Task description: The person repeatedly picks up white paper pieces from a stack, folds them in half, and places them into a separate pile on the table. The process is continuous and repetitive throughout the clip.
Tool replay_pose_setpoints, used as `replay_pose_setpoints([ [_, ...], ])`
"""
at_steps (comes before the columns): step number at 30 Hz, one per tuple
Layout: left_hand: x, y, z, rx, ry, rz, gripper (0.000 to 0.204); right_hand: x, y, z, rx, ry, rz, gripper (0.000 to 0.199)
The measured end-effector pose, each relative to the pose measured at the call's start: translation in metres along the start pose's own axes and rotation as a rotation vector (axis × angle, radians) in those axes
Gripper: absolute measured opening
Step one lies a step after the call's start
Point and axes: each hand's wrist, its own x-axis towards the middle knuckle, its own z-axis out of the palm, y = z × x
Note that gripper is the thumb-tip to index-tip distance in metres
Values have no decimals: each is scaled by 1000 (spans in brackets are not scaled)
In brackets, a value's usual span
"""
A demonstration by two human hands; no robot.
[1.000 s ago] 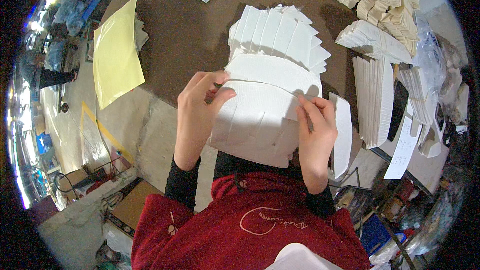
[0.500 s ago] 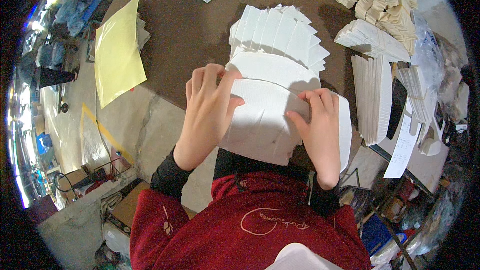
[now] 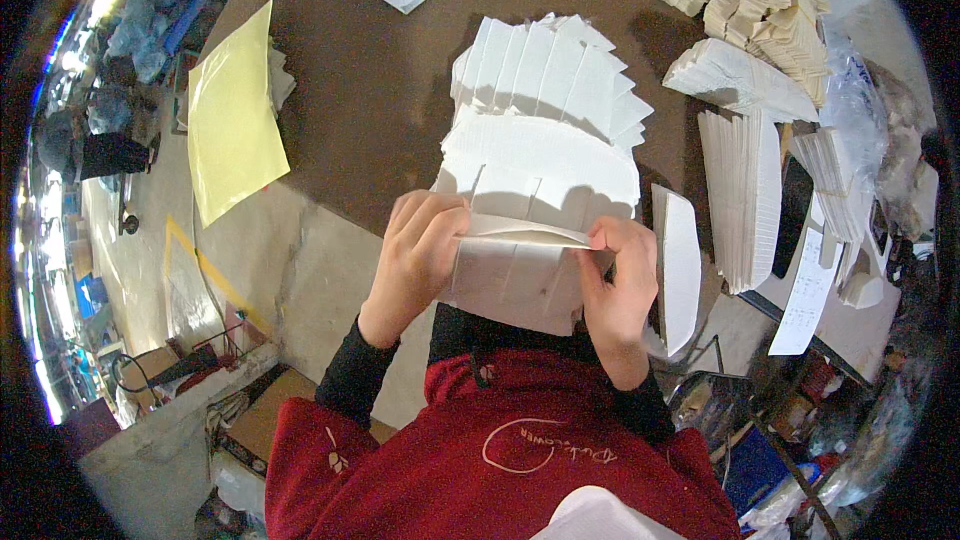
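A thin white panel (image 3: 510,285), which looks like cloth or soft paper, hangs at the near table edge with its top folded over. My left hand (image 3: 415,255) is closed on the left end of that fold. At the right end, my right hand (image 3: 620,280) pinches it between thumb and fingers. Just beyond lies a similar white panel (image 3: 540,155) with two short slit-like marks. Behind it spreads a fanned stack of white pieces (image 3: 545,70). Right of my right hand, a white curved-edge piece (image 3: 680,270) stands by the table edge.
Bundles of white pieces (image 3: 740,200) stand on the right of the brown table (image 3: 350,90). Cream bundles (image 3: 760,0) pile up at the far right. A yellow sheet (image 3: 235,120) overhangs the left edge. A written paper strip (image 3: 800,300) lies at the right.
Both hands have drawn toward me with the near panel's top edge, which is now folded over. More of the panel behind it shows, with its slit-like marks.
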Motion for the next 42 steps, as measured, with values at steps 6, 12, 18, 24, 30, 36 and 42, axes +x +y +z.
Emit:
replay_pose_setpoints([
  [6,-14,-3,11,-29,22,-29,33,-3,5,1,-55,-5,27,42],
  [12,-37,-8,3,2,-51,29,53,-21,9,2,11,34,-107,35],
  [18,-56,-10,9,130,16,90,51,-38,13,-5,-119,-138,-155,17],
  [24,-56,-12,-2,-25,-108,163,30,-47,12,-16,-124,-158,-313,12],
  [30,-55,9,-52,-29,-263,147,26,-67,2,-26,343,-304,-313,17],
  [36,10,15,-29,-279,63,-295,31,3,-8,-29,42,37,141,29],
  [42,69,-10,0,-96,112,-172,32,59,-2,-14,-2,48,305,29],
])
